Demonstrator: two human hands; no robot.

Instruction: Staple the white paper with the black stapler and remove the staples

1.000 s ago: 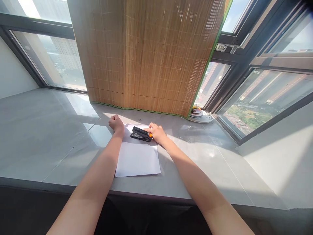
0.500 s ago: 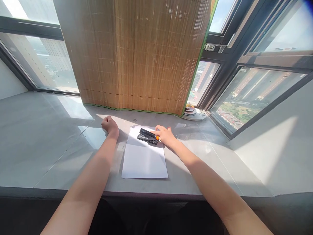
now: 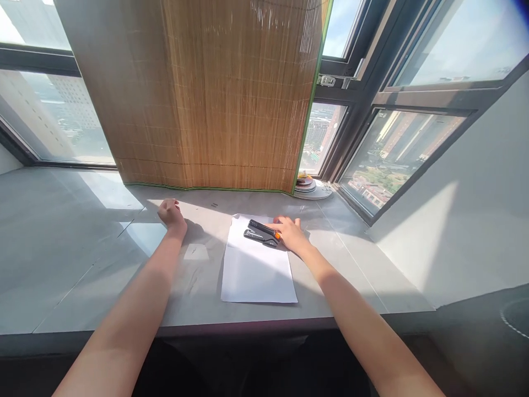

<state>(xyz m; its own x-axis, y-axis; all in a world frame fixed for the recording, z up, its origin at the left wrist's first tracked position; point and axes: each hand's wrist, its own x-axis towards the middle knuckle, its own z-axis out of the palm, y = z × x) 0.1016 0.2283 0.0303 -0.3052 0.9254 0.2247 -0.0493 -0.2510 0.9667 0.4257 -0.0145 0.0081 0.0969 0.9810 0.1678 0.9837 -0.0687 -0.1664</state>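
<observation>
A sheet of white paper point(image 3: 258, 278) lies on the grey sill, with a black stapler point(image 3: 261, 234) across its upper part. My right hand point(image 3: 290, 232) grips the stapler at its orange-marked rear end. The index finger reaches along the far side, and the thumb is hidden. To the left of the paper, apart from it, my left hand point(image 3: 171, 215) rests on the sill in a fist. What it holds, if anything, does not show.
Small dark bits, perhaps staples point(image 3: 214, 205), lie beyond the paper. A bamboo blind point(image 3: 206, 110) hangs at the back. Stacked plates point(image 3: 312, 189) stand in the corner beside the windows. The sill's front edge point(image 3: 248, 325) runs close to me.
My right hand, the stapler and the paper have slid right together along the sill. My left hand has stayed about where it was. The view has turned slightly right.
</observation>
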